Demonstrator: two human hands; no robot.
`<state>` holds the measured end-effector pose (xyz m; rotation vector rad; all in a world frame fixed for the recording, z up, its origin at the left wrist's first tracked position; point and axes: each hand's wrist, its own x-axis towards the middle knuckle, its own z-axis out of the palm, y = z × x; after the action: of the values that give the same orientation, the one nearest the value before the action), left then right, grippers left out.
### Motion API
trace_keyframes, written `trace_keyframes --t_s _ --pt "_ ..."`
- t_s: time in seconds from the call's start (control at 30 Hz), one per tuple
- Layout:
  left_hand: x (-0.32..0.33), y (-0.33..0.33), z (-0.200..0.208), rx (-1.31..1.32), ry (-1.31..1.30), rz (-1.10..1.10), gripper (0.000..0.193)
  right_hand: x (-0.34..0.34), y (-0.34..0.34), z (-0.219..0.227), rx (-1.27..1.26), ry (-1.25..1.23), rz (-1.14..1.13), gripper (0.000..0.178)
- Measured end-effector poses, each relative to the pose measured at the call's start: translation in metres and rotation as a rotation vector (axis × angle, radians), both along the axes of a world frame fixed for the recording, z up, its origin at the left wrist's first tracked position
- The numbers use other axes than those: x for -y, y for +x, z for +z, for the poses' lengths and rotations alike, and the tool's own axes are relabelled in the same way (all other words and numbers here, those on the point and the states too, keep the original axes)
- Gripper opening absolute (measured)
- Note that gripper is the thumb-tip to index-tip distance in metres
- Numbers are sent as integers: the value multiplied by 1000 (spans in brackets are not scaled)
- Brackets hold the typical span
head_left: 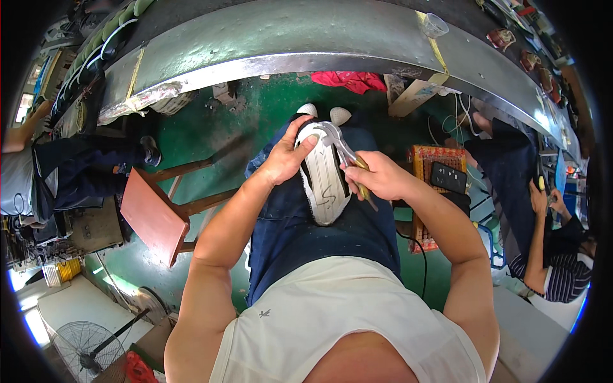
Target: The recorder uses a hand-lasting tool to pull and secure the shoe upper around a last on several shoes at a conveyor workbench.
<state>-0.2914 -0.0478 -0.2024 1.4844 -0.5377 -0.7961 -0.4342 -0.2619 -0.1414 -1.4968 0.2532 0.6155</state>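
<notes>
Shoe (324, 182) rests on my lap; left hand (285, 156) fingers grasp its toe, right hand (377, 175) fingers clench pincers (340, 147).

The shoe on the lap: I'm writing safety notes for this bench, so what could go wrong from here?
1. The pincers in the right hand bite at the shoe close to the left hand; a slip could nip the thumb.
2. The shoe rests only on the thighs, steadied by the left hand, so a hard pull might twist it loose.
3. The cable by the right knee could snag.
</notes>
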Motion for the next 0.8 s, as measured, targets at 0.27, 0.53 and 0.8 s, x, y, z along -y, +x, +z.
trace_keyframes --t_s 0.27,0.53,0.8 --pt "-6 25 -27 -408 -181 -18 57 -8 6 -57 604 -694 -34 23" --pt "10 8 -12 -496 -201 67 52 -25 -9 -13 402 -1035 142 18" --pt "-4 -35 55 383 -70 207 50 0 -50 38 661 -551 59 28"
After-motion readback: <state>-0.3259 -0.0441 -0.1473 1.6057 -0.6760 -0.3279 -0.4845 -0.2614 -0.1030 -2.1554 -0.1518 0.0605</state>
